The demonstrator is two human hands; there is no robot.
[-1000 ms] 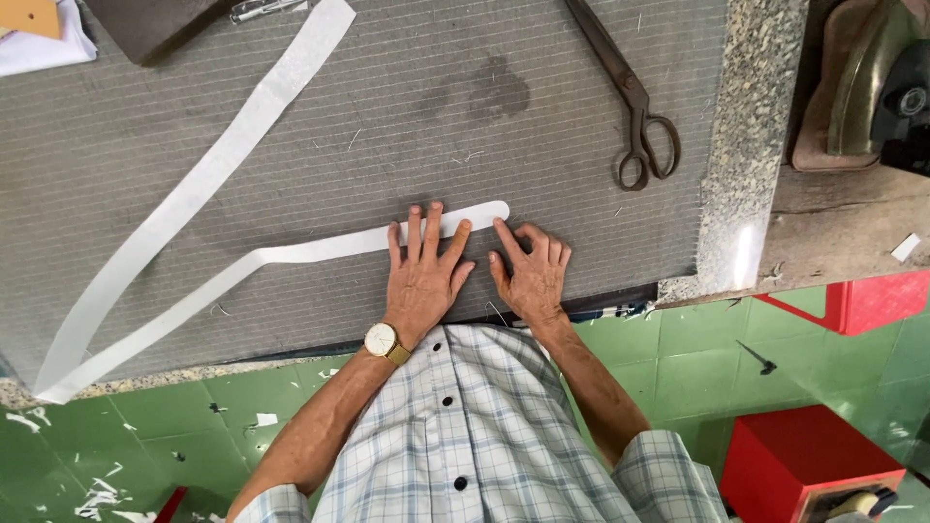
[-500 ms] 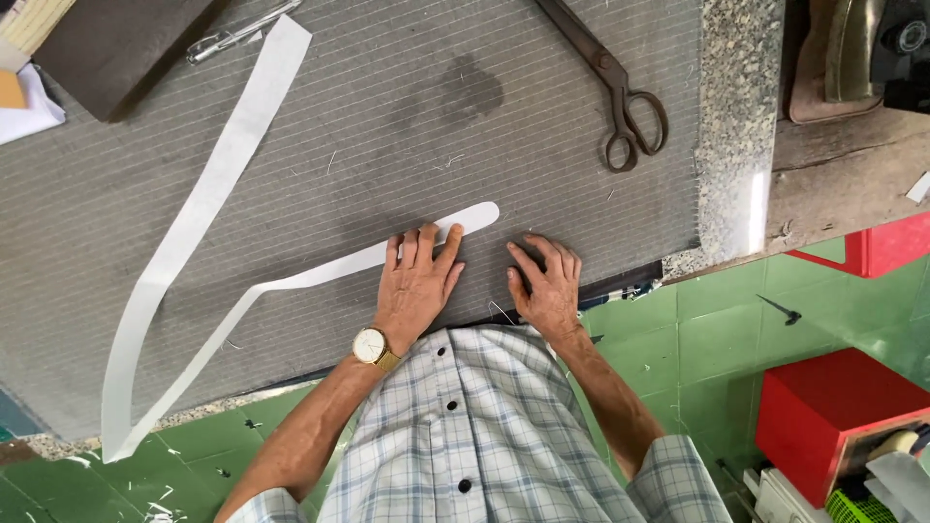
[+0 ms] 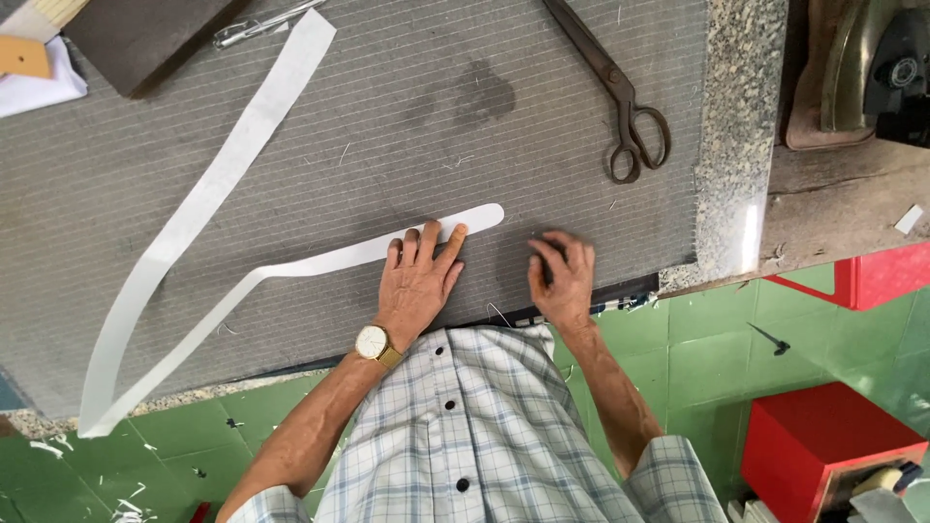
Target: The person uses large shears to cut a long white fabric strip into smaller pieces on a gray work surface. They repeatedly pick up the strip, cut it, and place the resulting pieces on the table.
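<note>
A: Head view. Left hand (image 3: pixel 418 281) flat, fingers spread, pressing the rounded end of the white strip (image 3: pixel 208 203) onto the grey striped cloth (image 3: pixel 387 107). Strip runs left, folds back in a long V toward the top edge

B: Handling?

A: Looks thin, light, limp; likely slides easily. Best pinned near the rounded tip. Right hand (image 3: pixel 562 276) blurred, fingers curled on the cloth; can't tell if pinching anything. Scissors (image 3: pixel 615 92) well apart

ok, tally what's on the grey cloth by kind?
White strip: 1
Scissors: 1
Dark board: 1
Metal clip: 1
Hands: 2, left hand, right hand
Total: 6
</note>
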